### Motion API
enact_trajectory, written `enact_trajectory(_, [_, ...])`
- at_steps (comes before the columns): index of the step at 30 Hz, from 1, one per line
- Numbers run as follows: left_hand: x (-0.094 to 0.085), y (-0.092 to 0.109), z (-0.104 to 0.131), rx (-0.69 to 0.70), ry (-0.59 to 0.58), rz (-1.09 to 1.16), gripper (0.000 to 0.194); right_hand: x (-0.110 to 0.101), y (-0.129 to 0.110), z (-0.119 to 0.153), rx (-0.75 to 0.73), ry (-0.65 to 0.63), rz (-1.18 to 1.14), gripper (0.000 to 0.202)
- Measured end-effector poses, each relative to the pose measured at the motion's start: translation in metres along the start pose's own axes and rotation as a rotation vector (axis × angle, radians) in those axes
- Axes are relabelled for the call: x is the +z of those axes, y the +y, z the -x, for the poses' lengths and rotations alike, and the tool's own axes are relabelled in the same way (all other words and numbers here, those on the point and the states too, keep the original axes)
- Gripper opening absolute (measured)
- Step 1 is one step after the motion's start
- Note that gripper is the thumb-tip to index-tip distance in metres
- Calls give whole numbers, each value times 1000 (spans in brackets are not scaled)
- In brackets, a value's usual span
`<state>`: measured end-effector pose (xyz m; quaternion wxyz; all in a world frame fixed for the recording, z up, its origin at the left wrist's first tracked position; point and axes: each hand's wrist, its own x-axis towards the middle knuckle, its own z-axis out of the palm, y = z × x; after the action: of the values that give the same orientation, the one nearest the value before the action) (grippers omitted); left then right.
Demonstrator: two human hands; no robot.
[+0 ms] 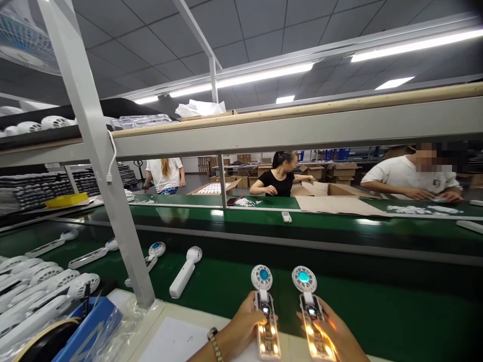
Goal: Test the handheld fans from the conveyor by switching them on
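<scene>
Left hand (pixel 245 322) grasps the first handheld fan (pixel 268 333), handle lights glowing, at the lower centre of the frame. Right hand (pixel 337 329) has its fingers around the second handheld fan (pixel 310 302), likewise lit, just to the right. A white fan (pixel 184 275) lies on the green belt (pixel 392 296), lower left of centre.

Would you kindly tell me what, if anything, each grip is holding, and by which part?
Left grip: a fan, by its lit handle. Right grip: another fan, likewise by its lit handle.
</scene>
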<state>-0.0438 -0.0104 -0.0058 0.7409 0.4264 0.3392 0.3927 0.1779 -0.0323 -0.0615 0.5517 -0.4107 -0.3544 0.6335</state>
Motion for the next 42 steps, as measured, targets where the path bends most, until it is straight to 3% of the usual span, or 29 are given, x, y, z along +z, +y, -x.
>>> enact_trajectory(7, [-7, -7, -5, 26, -20, 12, 41, 5, -3, 1, 44, 3, -116, 110])
enact_trajectory(15, [-10, -8, -5, 30, -35, -13, 37, 6, -3, 1, 53, 14, -149, 111])
enact_trajectory(22, [-11, -8, -5, 26, -67, 16, 46, 11, -8, 5, 50, 36, -129, 116])
enact_trajectory(32, [-14, -10, -7, 15, -61, 24, 48, 15, -14, 10, 68, 48, -73, 107])
enact_trajectory(42, [-23, -17, -12, 36, -124, 0, 52, 12, 7, 1, -73, 101, -102, 95])
